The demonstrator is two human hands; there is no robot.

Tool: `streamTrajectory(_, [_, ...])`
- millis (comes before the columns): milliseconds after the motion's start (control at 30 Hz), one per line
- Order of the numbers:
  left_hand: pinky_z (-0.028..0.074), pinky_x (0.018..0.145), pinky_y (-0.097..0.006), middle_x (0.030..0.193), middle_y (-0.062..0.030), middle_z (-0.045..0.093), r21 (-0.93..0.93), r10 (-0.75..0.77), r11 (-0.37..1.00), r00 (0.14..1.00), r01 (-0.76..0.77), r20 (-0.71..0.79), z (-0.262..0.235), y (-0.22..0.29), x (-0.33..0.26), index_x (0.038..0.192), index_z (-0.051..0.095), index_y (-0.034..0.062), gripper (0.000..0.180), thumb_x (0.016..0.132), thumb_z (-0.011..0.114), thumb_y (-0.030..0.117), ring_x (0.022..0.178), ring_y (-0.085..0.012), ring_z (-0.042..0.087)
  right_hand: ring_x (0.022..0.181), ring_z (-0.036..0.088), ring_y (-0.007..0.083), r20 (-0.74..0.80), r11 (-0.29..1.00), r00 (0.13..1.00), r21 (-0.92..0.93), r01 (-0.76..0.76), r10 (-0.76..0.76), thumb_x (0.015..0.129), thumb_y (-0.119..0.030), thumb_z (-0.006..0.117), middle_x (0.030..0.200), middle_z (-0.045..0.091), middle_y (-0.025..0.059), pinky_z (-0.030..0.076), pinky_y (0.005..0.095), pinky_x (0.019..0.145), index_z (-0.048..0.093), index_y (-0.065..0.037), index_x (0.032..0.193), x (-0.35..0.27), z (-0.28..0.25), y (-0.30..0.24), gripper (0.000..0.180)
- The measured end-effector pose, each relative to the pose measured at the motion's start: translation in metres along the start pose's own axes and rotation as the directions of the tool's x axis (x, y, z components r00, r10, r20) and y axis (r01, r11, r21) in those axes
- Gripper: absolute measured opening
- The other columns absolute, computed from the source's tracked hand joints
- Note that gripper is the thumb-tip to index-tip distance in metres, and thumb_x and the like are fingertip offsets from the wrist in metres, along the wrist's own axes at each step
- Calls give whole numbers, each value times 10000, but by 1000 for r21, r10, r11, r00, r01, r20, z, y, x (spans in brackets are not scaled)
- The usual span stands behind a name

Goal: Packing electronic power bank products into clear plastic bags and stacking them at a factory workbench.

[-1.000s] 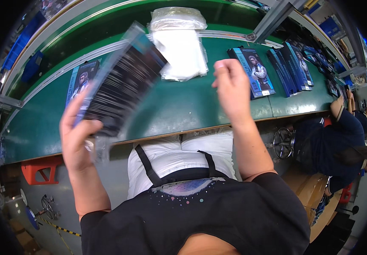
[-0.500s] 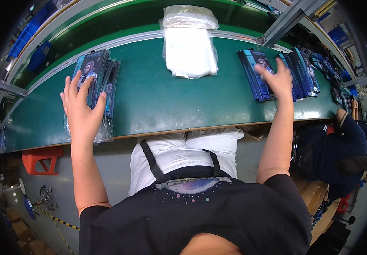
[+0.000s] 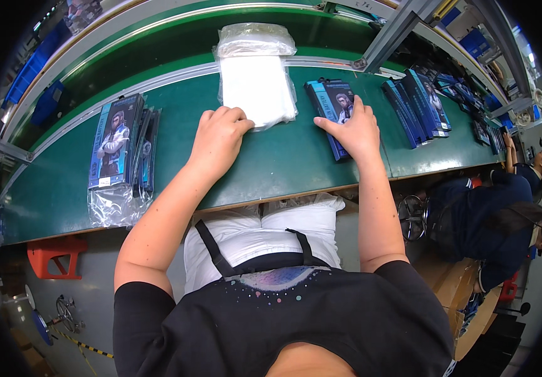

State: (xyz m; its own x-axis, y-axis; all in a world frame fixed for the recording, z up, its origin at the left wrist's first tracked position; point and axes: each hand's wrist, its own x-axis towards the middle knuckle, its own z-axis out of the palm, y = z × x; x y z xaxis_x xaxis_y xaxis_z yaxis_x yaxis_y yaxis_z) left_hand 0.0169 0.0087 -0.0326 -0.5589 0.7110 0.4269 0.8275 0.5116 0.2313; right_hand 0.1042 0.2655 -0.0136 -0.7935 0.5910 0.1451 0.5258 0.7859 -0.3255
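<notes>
My left hand (image 3: pixel 219 141) is at the near left corner of a stack of clear plastic bags (image 3: pixel 255 88), its fingers curled and pinched on the bag edge. My right hand (image 3: pixel 355 132) spans a dark blue printed box (image 3: pixel 326 103), the thumb on its left part and the fingers along its right edge. That box lies flat on the green table, right of the bags. At the left, a pile of similar boxes in clear bags (image 3: pixel 115 141) rests on the table, the loose bag ends facing me.
More dark blue boxes (image 3: pixel 425 103) lean together on the right, with others scattered beyond. A metal frame post (image 3: pixel 393 34) stands at the back right. The green table (image 3: pixel 271 166) ends near my waist. A red stool (image 3: pixel 57 257) is below left; another person (image 3: pixel 491 213) sits right.
My left hand has left the bagged pile and moved right to the plastic bags. My right hand has come down onto the blue box, which has shifted left. The view has turned a little.
</notes>
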Motion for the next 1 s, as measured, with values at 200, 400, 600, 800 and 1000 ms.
streamTrajectory(200, [438, 818, -371, 927, -63, 595, -122, 4, 992, 993, -19, -122, -5, 7, 11, 993, 677, 75, 241, 768, 627, 9, 920, -251, 558, 1051, 574, 301, -244, 655, 969, 728, 203, -30, 668, -410, 804, 1162, 552, 188, 457, 374, 922, 414, 58, 1300, -16, -3, 7, 879])
streamTrajectory(400, [467, 748, -370, 900, -78, 588, 7, 118, 993, 993, -118, -22, -10, -6, 9, 985, 677, 57, 238, 763, 629, -15, 860, -259, 570, 618, 616, 221, 257, -411, 873, 803, -432, -415, 927, -623, 358, 877, 620, 168, 531, 319, 430, 480, 31, 1188, -24, -14, 2, 715])
streamTrajectory(600, [468, 738, -339, 882, -95, 581, -292, -50, 956, 993, 16, -109, -11, -4, 16, 981, 669, 32, 237, 754, 635, -31, 821, -249, 578, 756, 588, 241, 332, -408, 785, 711, -573, -523, 939, -252, 509, 984, 584, 153, 526, 348, 548, 405, 79, 1282, -41, 9, 9, 488])
streamTrajectory(800, [474, 745, -341, 833, -92, 588, -412, -167, 902, 984, 127, -62, -9, -8, 20, 880, 698, 26, 111, 779, 652, 30, 840, -273, 576, 1003, 621, 168, 467, -133, 596, 704, -698, -654, 853, -66, 632, 1152, 601, 157, 490, 284, 878, 366, 62, 1347, -58, 4, -35, 575])
streamTrajectory(1000, [474, 742, -280, 810, -54, 634, -499, -226, 847, 974, 184, -25, -15, -26, 17, 928, 717, 21, 171, 770, 652, 30, 775, -186, 598, 965, 647, 167, 463, -78, 567, 725, -685, -681, 856, -51, 615, 1124, 632, 155, 524, 290, 840, 420, 92, 1311, -37, 4, -54, 515])
